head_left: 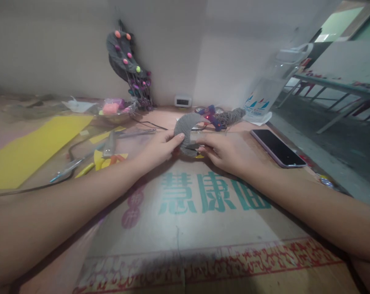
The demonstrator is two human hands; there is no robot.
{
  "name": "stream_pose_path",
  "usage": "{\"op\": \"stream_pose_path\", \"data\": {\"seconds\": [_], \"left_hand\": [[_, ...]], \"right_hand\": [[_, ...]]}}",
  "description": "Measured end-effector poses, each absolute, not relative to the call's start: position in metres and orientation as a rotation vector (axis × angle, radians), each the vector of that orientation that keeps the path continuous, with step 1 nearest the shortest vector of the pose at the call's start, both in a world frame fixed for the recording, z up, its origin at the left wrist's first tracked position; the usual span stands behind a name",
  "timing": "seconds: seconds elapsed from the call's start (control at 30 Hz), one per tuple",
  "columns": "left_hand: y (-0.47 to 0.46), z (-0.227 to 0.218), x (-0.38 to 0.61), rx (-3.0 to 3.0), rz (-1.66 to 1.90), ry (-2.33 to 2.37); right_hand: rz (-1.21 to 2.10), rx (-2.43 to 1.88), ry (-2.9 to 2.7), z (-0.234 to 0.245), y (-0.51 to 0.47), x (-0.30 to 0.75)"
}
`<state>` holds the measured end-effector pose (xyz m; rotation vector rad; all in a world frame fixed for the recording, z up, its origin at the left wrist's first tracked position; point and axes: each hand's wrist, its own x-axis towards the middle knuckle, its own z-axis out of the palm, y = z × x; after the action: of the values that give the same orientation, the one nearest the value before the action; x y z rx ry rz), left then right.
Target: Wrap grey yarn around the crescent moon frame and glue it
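Two bare hands meet over the middle of the worktop (pixel 65 261), with a grey crescent (pixel 182 126) between them. The crescent is wound with yarn and raised upright, its hollow side toward the right. The left hand (pixel 167 145) grips its outer curve, thumb pressed on the near face and the other fingers mostly hidden behind. The right hand (pixel 223 150) is at the crescent's lower tip, fingers bent and drawn together; blur hides whether they pinch the tip itself or something small beside it, so I cannot tell.

Below the hands lies a sheet of cardboard (pixel 185 234), printed with large green characters and a red patterned band along the near side. Just behind the crescent sit a purple-blue gadget (pixel 214 119) showing a red light and, touching or nearly so, a bundle of grey yarn (pixel 232 117). A small white clock (pixel 182 101) stands by the wall. To the right are a phone (pixel 278 148), lying face up, and farther back a clear bottle (pixel 263 92). On the left lie a yellow sheet (pixel 34 151), yellow scraps (pixel 100 161) near the left forearm and a plastic bag (pixel 114 107) with pink contents. Against the wall above hangs a larger crescent-shaped ornament (pixel 119 57), dotted with coloured balls.
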<state>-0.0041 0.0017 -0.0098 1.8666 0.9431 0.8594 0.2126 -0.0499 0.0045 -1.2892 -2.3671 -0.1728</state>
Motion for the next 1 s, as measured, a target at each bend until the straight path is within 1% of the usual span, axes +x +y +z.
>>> {"op": "stream_pose_path", "data": {"seconds": [0.2, 0.4, 0.6, 0.83, 1.0], "left_hand": [[0.002, -0.009, -0.003, 1.859, 0.876, 0.938], [0.001, -0.01, -0.002, 1.737, 1.019, 0.847], [-0.004, -0.008, -0.004, 2.073, 0.913, 0.921], [-0.011, -0.004, -0.004, 2.153, 0.868, 0.9], [-0.014, -0.001, -0.004, 2.22, 0.905, 0.935]], "right_hand": [[-0.142, -1.224, -2.32, 0.001, -0.048, 0.215], [-0.163, -1.233, -2.25, 0.001, -0.05, 0.216], [-0.215, -1.26, -2.224, 0.001, -0.05, 0.215], [-0.285, -1.219, -2.261, 0.003, -0.052, 0.213], [-0.248, -1.193, -2.258, 0.001, -0.052, 0.212]]}}
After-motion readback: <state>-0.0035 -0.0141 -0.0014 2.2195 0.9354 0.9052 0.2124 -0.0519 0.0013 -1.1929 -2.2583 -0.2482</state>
